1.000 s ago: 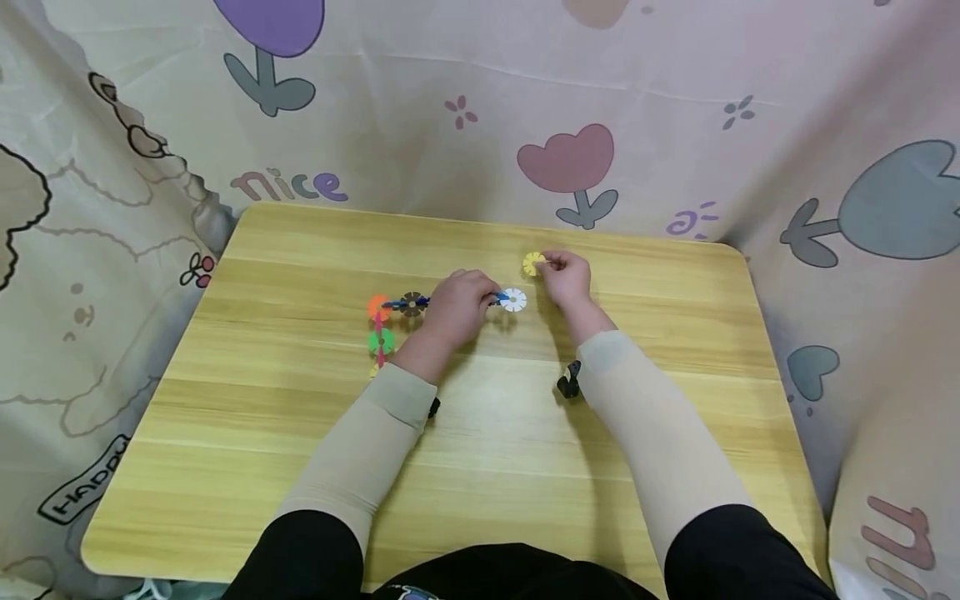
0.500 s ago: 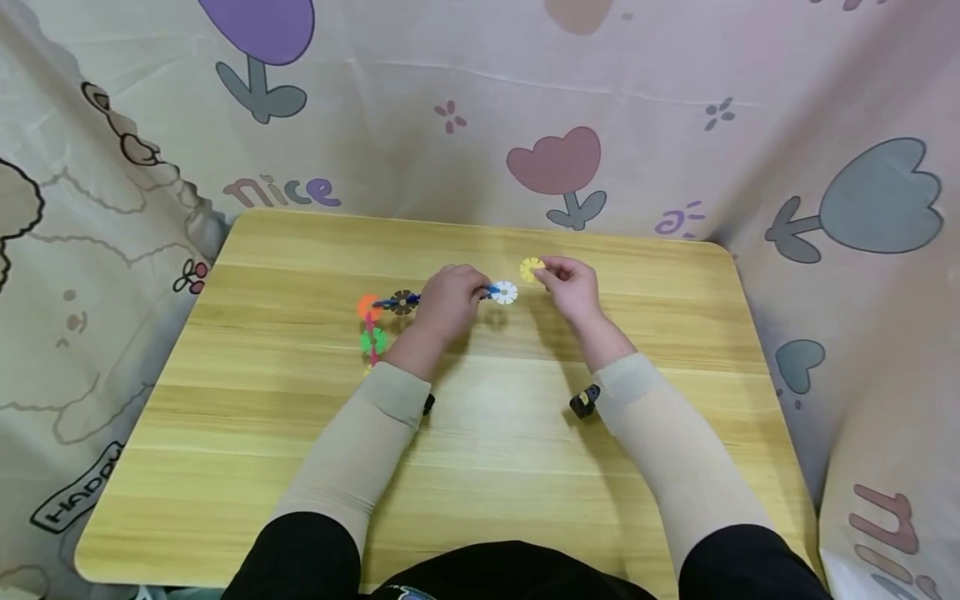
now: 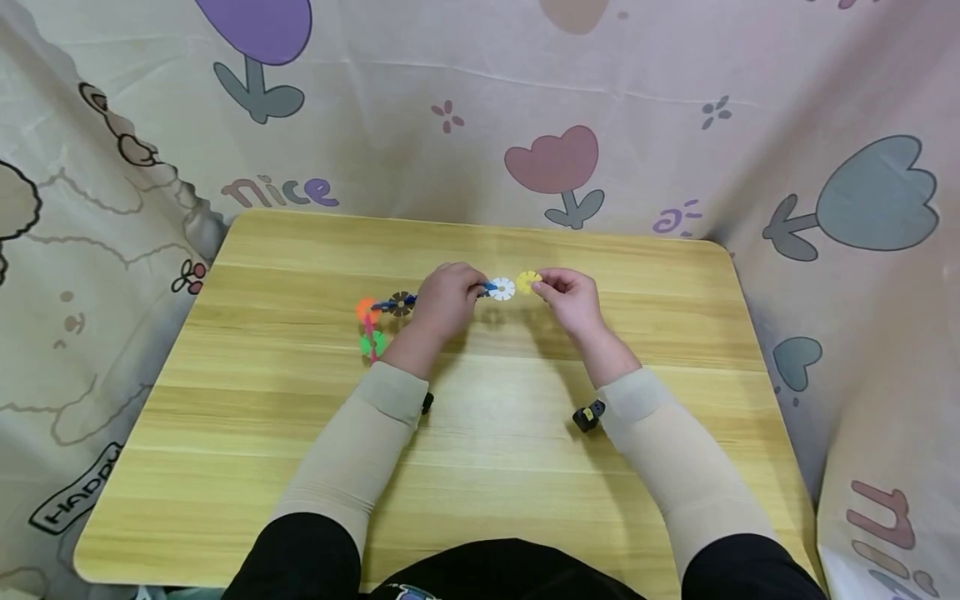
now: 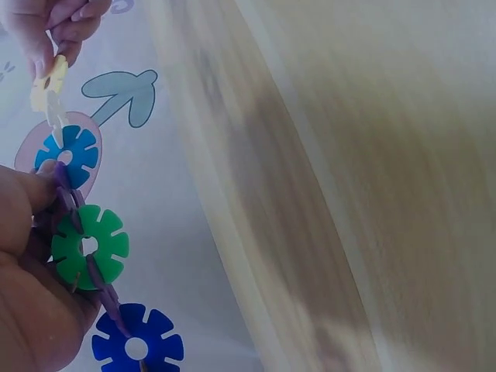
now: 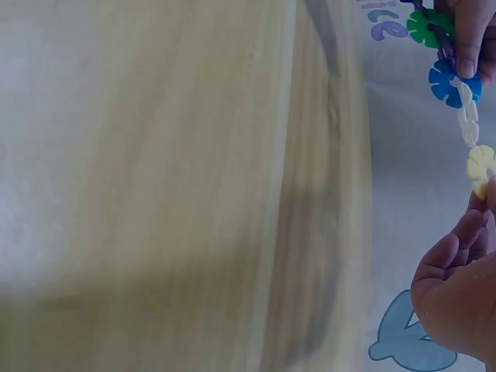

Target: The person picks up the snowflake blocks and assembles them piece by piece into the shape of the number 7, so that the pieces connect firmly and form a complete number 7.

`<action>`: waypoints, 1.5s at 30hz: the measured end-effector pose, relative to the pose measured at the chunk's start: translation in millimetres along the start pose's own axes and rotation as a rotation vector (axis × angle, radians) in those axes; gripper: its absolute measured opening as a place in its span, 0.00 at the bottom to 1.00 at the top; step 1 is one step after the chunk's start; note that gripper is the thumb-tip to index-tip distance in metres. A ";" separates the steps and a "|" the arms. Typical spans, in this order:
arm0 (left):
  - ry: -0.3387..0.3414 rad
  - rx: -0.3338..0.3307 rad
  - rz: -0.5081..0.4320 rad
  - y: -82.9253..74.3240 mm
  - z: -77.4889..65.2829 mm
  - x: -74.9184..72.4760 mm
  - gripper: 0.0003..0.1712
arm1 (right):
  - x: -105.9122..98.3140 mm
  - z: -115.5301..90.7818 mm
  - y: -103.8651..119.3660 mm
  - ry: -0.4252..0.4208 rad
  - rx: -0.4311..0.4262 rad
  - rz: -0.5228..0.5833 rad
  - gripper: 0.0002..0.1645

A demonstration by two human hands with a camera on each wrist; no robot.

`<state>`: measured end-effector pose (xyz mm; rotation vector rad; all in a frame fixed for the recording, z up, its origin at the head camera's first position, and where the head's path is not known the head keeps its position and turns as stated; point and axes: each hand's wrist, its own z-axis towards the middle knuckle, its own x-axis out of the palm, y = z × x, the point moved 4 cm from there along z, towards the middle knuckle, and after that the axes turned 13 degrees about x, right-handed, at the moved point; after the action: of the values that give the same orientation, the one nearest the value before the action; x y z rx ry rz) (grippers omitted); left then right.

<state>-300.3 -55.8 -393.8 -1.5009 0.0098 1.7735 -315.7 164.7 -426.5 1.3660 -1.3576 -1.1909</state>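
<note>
My left hand (image 3: 446, 302) grips a chain of slotted plastic discs near its right end. At that end a white disc (image 3: 502, 289) sticks out past the fingers, fitted to a light blue disc (image 4: 68, 156). Behind these come a green disc (image 4: 91, 248) and a dark blue disc (image 4: 138, 339), joined by purple ones. Between thumb and finger my right hand (image 3: 573, 300) pinches a yellow disc (image 3: 528, 282), its edge right by the white disc. Farther left along the chain are a brown disc (image 3: 401, 303), an orange disc (image 3: 367, 311) and a green one. My left palm hides part of the chain.
Both hands are over the far half of a wooden table (image 3: 495, 467). A patterned curtain (image 3: 420, 100) hangs behind it and at both sides. Small black devices, one of them this wrist camera (image 3: 588, 416), sit at the wrists.
My right hand has brought the yellow disc down and left, up beside the white disc. The left hand keeps its grip on the chain. The head view has shifted slightly.
</note>
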 end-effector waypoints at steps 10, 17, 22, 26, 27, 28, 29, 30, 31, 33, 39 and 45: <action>0.011 -0.021 -0.032 -2.4 0.9 -0.9 0.11 | 3.9 -5.3 -0.9 0.043 -0.036 0.053 0.12; 0.019 -0.030 -0.046 -5.6 0.6 -2.9 0.11 | 4.8 -6.8 -1.1 0.039 -0.038 0.033 0.11; 0.018 -0.024 -0.065 -8.0 1.2 -4.1 0.11 | 3.7 -7.5 0.1 0.044 -0.043 0.010 0.10; 0.006 -0.018 -0.094 -9.3 2.2 -3.8 0.11 | 2.1 -8.0 1.4 0.047 -0.047 0.001 0.09; 0.005 -0.019 -0.101 -9.6 2.3 -3.6 0.11 | 1.5 -8.2 1.4 0.048 -0.048 0.002 0.09; 0.004 -0.020 -0.108 -9.8 2.3 -3.4 0.11 | 1.1 -8.6 1.6 0.051 -0.050 0.002 0.10; 0.004 -0.023 -0.115 -10.1 2.4 -3.2 0.11 | 0.5 -8.8 1.5 0.054 -0.051 0.000 0.10; 0.004 -0.025 -0.121 -10.3 2.4 -3.1 0.11 | 0.1 -8.9 1.4 0.059 -0.053 -0.003 0.09; 0.005 -0.027 -0.126 -10.6 2.5 -2.9 0.11 | -0.4 -9.0 1.3 0.063 -0.052 -0.009 0.09; 0.005 -0.031 -0.138 -11.4 2.5 -2.8 0.11 | -1.9 -9.2 0.9 0.072 -0.043 -0.024 0.09; 0.002 -0.037 -0.182 -14.0 2.0 -2.5 0.10 | -6.5 -10.7 1.9 0.092 -0.023 -0.062 0.06; -0.008 -0.041 -0.220 -15.6 -1.3 -0.2 0.09 | -9.6 -13.1 -1.6 0.100 -0.031 -0.120 0.05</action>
<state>-290.5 -45.9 -386.7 -1.4639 -0.1894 1.6120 -302.1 173.7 -425.0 1.4827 -1.1972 -1.2007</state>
